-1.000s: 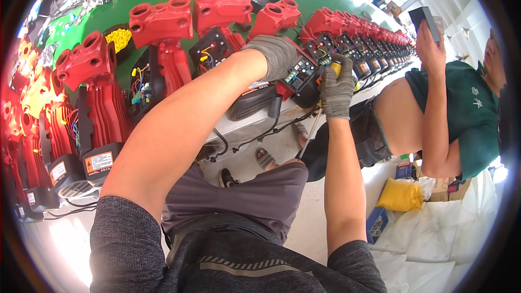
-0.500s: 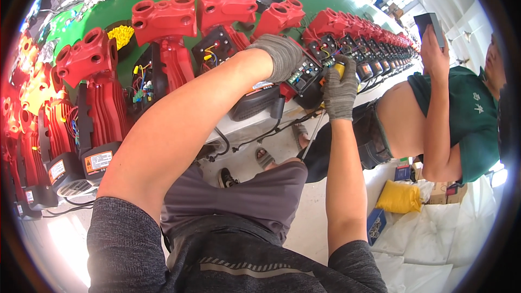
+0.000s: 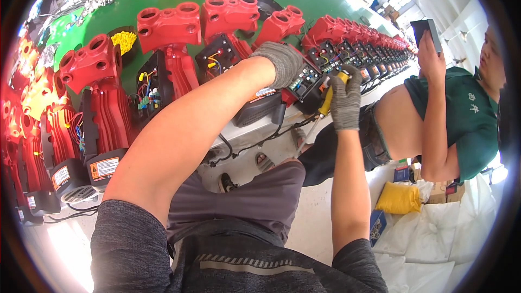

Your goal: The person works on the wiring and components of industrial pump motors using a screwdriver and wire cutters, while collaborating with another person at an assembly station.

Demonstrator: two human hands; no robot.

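My left hand point(image 3: 282, 64), in a grey knit glove, rests at the edge of an opened black control box point(image 3: 305, 81) on a red cast machine body. Its fingers are curled out of sight, so whatever they grip cannot be made out. Green terminals and wiring show inside the box. Just right of it, my gloved right hand point(image 3: 347, 100) is closed around a screwdriver point(image 3: 327, 101) with a yellow handle. The long shaft points down and to the left, away from the box, its tip near my knee.
Similar red machine bodies point(image 3: 169, 24) with black boxes line the green-topped table point(image 3: 320, 1) on both sides. A black bowl of yellow wire caps point(image 3: 124, 41) sits behind them. Cables hang off the front edge. At right, a person point(image 3: 467, 119) in a green shirt holds up a dark flat box.
My right hand has shifted slightly right and down, and more of the screwdriver's yellow handle shows. My left hand stays by the control box. The whole view has shifted a little.
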